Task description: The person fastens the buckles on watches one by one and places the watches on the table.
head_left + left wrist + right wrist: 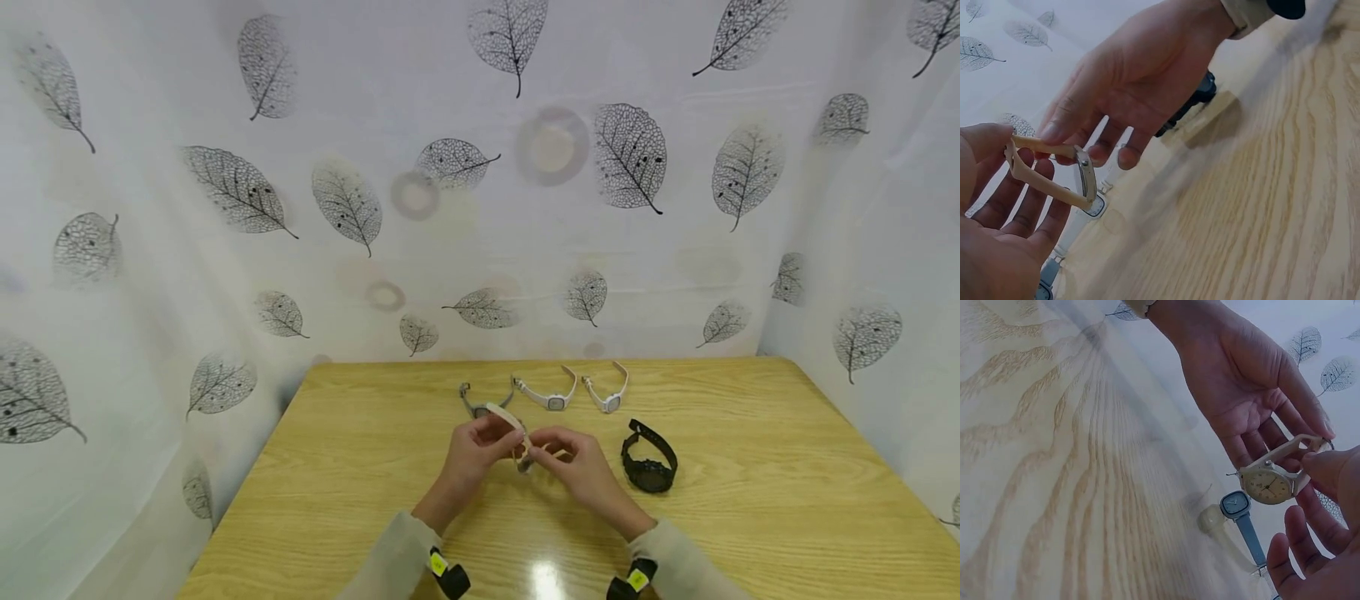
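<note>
Leaf-printed curtain (360, 200) is hung on three sides of a wooden table (750, 467) — pale grain, glare spot near the front edge. Along the far part of the table, three watches are laid out: a blue-strapped watch (480, 406), then two white watches (552, 396) (609, 394); a black watch (649, 460) is set apart, just right of the hands.

A beige-strapped watch (517, 437) is held clear of the table between both hands, above its middle. The left hand (476, 450) is seen with fingers loosely curled, one strap end pinched by thumb and fingertips (985, 147). The right hand (581, 467) has the other strap near the case gripped between thumb and forefinger (1325, 465); the remaining fingers are spread and relaxed. In the right wrist view, the dial (1266, 485) is turned toward the camera, the crown pointing left.

Risks, as judged: the hold is by strap tips only — a slackened pinch could let the case swing down and knock the table or the blue-strapped watch directly below it. Opposite pulls could be expected to strain the strap at the lugs. The black watch lies near enough to the right wrist to be brushed by the sleeve (675, 558).

Both forearms are angled inward, wrists raised off the table.
</note>
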### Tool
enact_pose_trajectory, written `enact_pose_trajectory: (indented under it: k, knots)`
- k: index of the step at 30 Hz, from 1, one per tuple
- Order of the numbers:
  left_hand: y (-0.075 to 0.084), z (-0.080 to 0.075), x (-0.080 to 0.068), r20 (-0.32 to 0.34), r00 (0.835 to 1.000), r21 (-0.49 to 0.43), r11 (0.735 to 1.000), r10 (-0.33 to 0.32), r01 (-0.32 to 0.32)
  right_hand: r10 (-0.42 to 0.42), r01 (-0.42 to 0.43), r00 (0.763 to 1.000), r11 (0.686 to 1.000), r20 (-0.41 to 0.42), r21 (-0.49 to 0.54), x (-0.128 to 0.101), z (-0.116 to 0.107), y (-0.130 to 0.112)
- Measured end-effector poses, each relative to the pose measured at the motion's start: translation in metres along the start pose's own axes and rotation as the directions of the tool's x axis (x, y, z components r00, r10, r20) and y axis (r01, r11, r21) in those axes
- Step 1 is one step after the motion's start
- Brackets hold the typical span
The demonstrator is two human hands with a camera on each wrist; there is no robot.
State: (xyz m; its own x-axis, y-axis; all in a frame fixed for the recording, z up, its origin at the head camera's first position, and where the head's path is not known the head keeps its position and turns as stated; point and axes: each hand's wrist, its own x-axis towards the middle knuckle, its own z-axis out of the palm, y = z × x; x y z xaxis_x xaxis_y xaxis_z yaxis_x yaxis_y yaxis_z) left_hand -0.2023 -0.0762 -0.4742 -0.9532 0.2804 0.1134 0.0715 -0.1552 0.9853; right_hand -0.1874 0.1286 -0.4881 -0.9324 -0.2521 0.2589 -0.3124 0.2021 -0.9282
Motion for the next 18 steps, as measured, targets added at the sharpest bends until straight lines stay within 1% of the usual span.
enact_pose_trajectory:
  k: [4, 8, 10, 14, 16, 18]
  knots:
    - [0.001, 0.003, -0.001, 0.007, 1.000, 0.034, 0.999, -0.013, 0.013, -0.015, 0.015, 1.000, 1.000, 0.016, -0.014, 0.001, 0.000, 0.002]
    - [0.002, 0.004, -0.001, -0.013, 1.000, 0.099, 0.995, -0.002, 0.003, -0.011, 0.012, 1.000, 0.998, 0.012, -0.058, 0.003, -0.007, 0.003]
    - [0.002, 0.005, 0.000, -0.023, 0.999, 0.150, 0.989, 0.023, -0.019, -0.019, 0.020, 1.000, 0.996, 0.009, -0.086, 0.006, -0.013, -0.002]
    - [0.003, 0.005, 0.005, -0.044, 0.995, 0.247, 0.966, 0.092, -0.078, -0.077, 0.080, 0.997, 0.984, 0.026, -0.162, 0.019, -0.024, -0.017]
    - [0.003, 0.006, 0.007, -0.055, 0.991, 0.274, 0.956, 0.120, -0.101, -0.115, 0.123, 0.992, 0.971, 0.048, -0.205, 0.026, -0.027, -0.027]
    - [0.004, 0.006, 0.009, -0.059, 0.989, 0.291, 0.950, 0.136, -0.113, -0.145, 0.159, 0.987, 0.955, 0.073, -0.250, 0.033, -0.029, -0.036]
